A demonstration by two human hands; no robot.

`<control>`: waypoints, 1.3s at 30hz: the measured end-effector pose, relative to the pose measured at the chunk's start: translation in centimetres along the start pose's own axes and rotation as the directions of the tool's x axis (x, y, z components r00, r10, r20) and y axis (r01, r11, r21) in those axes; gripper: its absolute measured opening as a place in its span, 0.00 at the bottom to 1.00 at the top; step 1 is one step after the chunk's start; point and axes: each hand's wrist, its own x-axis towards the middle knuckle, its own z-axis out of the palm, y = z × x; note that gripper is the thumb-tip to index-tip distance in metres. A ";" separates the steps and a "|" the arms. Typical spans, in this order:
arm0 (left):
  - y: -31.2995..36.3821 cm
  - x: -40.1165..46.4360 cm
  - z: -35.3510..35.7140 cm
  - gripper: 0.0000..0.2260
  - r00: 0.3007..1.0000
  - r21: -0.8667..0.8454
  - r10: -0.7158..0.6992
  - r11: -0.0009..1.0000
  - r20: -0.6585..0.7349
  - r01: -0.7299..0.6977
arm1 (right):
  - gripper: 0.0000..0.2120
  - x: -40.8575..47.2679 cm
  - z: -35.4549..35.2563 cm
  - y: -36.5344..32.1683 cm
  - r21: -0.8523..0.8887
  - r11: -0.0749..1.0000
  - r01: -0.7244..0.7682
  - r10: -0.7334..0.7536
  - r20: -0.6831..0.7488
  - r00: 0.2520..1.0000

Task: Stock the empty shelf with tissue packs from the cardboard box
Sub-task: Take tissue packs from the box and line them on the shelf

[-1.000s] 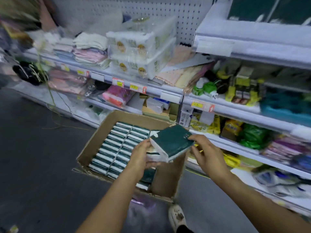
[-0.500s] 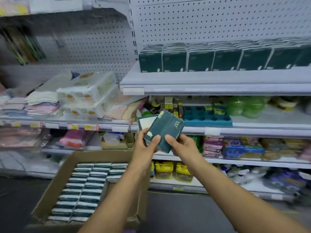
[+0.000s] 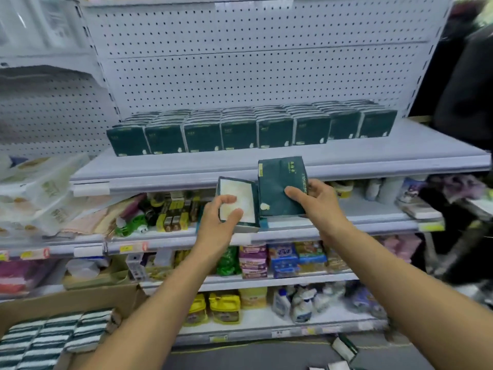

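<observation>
Head: detergent bottles (image 3: 298, 305) beneath stocked shelf (image 3: 400, 153)

The left hand (image 3: 221, 222) grips a tissue pack (image 3: 236, 200) with its pale face showing, just below the front edge of the shelf (image 3: 266, 166). The right hand (image 3: 317, 201) grips a dark green pack (image 3: 280, 182) upright beside it. A row of green packs (image 3: 250, 132) lines the shelf. The cardboard box (image 3: 80, 297) sits far below the shelf, at lower left.
</observation>
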 end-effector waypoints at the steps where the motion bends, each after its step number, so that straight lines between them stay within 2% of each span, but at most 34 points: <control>1: 0.8 0.7 1.6 0.08 1.000 0.003 0.006 1.000 -0.002 -0.006 | 0.10 0.9 -1.9 -0.5 -0.023 1.000 0.015 -0.015 -0.003 1.000; 6: 5.1 4.4 8.8 0.09 1.000 -0.070 0.022 0.997 -0.018 -0.023 | 0.08 6.5 -10.7 -2.8 -0.149 0.981 0.127 -0.134 -0.038 0.990; 10: 7.6 6.9 12.7 0.09 1.000 -0.113 0.011 0.994 -0.002 -0.011 | 0.09 11.4 -16.1 -4.7 -0.365 0.902 0.230 -0.262 -0.042 0.964; 12: 8.6 8.2 14.0 0.09 1.000 -0.119 0.015 0.993 0.012 -0.013 | 0.12 14.0 -18.4 -5.6 -0.557 0.777 0.292 -0.353 -0.001 0.936; 15: 10.0 10.7 15.4 0.08 0.999 -0.116 0.029 0.993 0.021 -0.026 | 0.17 17.6 -20.9 -6.7 -0.821 0.496 0.284 -0.399 0.075 0.914; 18: 11.1 13.4 16.5 0.08 0.998 -0.130 0.045 0.991 0.050 -0.038 | 0.20 21.5 -22.3 -6.8 -0.893 0.353 0.280 -0.364 0.144 0.920; 21: 11.2 15.9 17.6 0.08 0.992 -0.090 0.078 0.994 0.102 -0.069 | 0.23 24.7 -22.8 -5.2 -0.929 0.248 0.276 -0.269 0.207 0.940; 25: 11.1 18.7 18.6 0.07 0.978 -0.129 0.060 0.991 0.201 -0.034 | 0.31 27.4 -22.6 -3.1 -0.950 0.116 0.291 -0.329 0.240 0.913; 27: 11.0 19.8 19.0 0.06 0.972 -0.108 0.062 0.993 0.226 -0.038 | 0.31 28.7 -22.7 -2.5 -0.943 0.098 0.318 -0.371 0.262 0.891; 32: 10.7 22.1 19.4 0.06 0.961 -0.110 0.047 0.994 0.272 -0.018 | 0.25 31.4 -22.2 -2.0 -0.914 0.165 0.371 -0.396 0.283 0.873; 35: 10.3 22.8 19.3 0.06 0.957 -0.135 0.037 0.991 0.288 0.003 | 0.29 32.0 -21.9 -2.2 -0.952 0.133 0.275 -0.381 0.207 0.901; 37: 10.1 23.2 19.3 0.06 0.956 -0.141 0.028 0.990 0.293 0.014 | 0.30 32.2 -21.9 -2.5 -0.961 0.193 0.198 -0.312 0.131 0.941; 39: 10.2 23.5 19.5 0.06 0.954 -0.149 0.024 0.989 0.300 0.022 | 0.32 32.4 -22.2 -3.1 -0.954 0.246 0.170 -0.226 0.114 0.967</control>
